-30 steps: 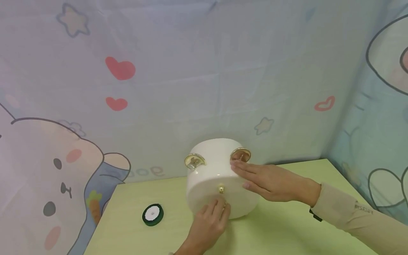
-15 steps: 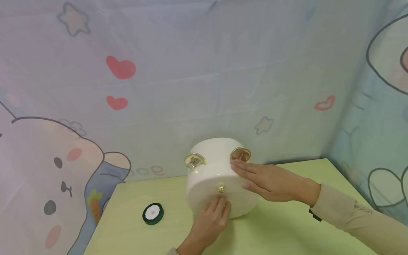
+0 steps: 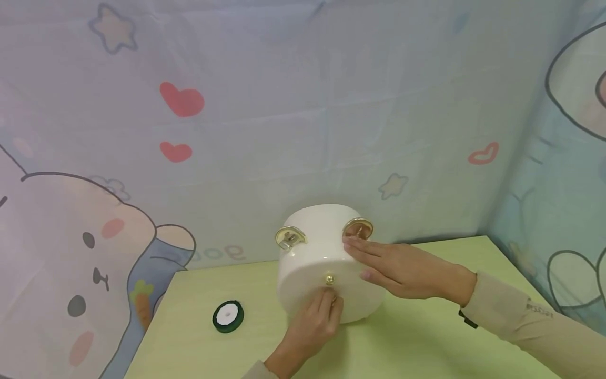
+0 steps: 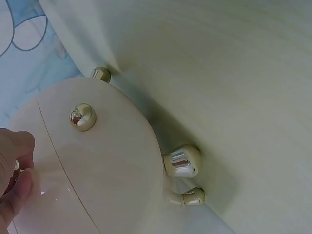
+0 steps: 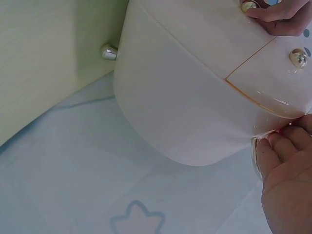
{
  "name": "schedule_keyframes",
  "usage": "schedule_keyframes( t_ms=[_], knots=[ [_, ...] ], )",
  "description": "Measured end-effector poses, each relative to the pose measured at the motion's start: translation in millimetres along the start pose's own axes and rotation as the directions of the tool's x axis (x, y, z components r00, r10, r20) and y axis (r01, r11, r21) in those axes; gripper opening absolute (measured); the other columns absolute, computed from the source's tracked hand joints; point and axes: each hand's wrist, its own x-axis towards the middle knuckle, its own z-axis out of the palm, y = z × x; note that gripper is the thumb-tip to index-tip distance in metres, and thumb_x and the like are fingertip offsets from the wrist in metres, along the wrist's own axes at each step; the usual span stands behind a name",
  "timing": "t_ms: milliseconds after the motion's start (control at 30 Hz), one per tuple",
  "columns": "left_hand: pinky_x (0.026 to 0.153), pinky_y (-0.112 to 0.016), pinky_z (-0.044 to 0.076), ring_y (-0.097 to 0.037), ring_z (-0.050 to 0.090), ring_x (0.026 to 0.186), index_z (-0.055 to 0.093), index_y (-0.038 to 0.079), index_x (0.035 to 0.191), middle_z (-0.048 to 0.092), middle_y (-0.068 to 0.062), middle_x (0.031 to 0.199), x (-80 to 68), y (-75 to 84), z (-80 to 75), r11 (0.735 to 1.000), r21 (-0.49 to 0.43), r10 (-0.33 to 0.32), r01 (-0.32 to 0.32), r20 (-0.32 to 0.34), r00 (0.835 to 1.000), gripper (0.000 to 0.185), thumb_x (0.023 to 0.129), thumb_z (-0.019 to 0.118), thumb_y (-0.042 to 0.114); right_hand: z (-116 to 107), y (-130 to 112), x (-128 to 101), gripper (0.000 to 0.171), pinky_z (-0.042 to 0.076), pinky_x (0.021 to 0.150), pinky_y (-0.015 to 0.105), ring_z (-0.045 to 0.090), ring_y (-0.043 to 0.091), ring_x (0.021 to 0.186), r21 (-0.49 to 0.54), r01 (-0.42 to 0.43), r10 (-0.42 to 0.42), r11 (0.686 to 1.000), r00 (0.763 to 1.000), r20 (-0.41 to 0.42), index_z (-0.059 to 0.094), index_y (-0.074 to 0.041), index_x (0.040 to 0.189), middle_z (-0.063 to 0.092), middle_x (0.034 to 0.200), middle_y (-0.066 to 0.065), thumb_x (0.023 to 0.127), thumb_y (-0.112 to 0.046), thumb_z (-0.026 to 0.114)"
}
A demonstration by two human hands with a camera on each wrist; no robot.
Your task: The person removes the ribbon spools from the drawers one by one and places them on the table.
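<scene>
A glossy white drum-shaped drawer box (image 3: 326,226) lies with its round front toward me. My left hand (image 3: 310,329) pinches a gold knob (image 5: 248,7) midway up that front. Above it, another gold knob (image 3: 330,280) is untouched; a lower knob (image 4: 83,117) shows in the left wrist view. Thin seams divide the front into drawers. My right hand (image 3: 409,268) lies flat with straight fingers against the box's upper right side, fingertips right by a gold ear-like disc (image 3: 357,229). A matching disc (image 3: 291,238) sits at upper left.
A dark green ribbon spool (image 3: 228,317) with a white centre lies left of the box on the pale green table (image 3: 189,295). Close behind the box hangs a printed cloth (image 3: 265,131). Short gold feet (image 4: 183,161) project from the box's underside.
My left hand has edged slightly upward at the knob, and more of its sleeve shows at the bottom edge. The right hand and the box stay in place.
</scene>
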Motion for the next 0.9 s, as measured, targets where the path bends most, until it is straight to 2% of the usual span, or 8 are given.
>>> schedule_keyframes(
  t_ms=[133,367,633,900],
  knots=[
    [0.068,-0.018,0.055,-0.015,0.063,0.083,0.068,0.005,0.095,0.066,-0.007,0.095,1.8,-0.6,-1.6,1.0,0.004,-0.008,0.008,0.007,1.0,0.033,0.103,0.038,-0.004,-0.1,-0.3,0.5,0.057,0.05,0.113,0.039,0.043,0.019,0.154,0.003,0.003,-0.003,1.0,1.0,-0.003,0.036,-0.013,0.164,0.035,0.171,0.002,0.112,-0.035,0.047],
    [0.072,-0.021,0.057,-0.017,0.064,0.085,0.069,0.003,0.097,0.065,-0.007,0.095,1.6,1.2,-5.0,0.999,-0.029,-0.024,0.025,0.022,0.999,0.031,0.103,0.04,-0.003,-0.7,-1.3,0.0,0.057,0.052,0.111,0.039,0.044,0.021,0.154,0.009,0.001,-0.001,1.0,1.0,0.002,0.037,-0.012,0.163,0.036,0.171,0.003,0.112,-0.034,0.047],
    [0.072,-0.019,0.056,-0.016,0.062,0.084,0.069,0.002,0.098,0.065,-0.008,0.097,0.6,2.4,-6.7,1.0,-0.02,-0.014,0.014,0.028,1.0,0.03,0.103,0.04,-0.003,-0.4,-1.8,-0.3,0.057,0.051,0.112,0.038,0.043,0.02,0.155,0.005,-0.012,0.012,1.0,1.0,0.021,0.036,-0.013,0.164,0.035,0.172,0.002,0.113,-0.037,0.044],
    [0.071,-0.02,0.057,-0.016,0.063,0.085,0.069,0.003,0.097,0.064,-0.007,0.095,0.3,4.2,-7.9,0.999,-0.038,-0.026,0.027,0.025,0.999,0.029,0.103,0.041,-0.003,-1.5,-2.8,-0.4,0.062,0.054,0.106,0.036,0.049,0.019,0.15,-0.012,0.002,-0.002,1.0,1.0,0.001,0.038,-0.013,0.163,0.037,0.171,0.002,0.11,-0.041,0.051]
  ],
)
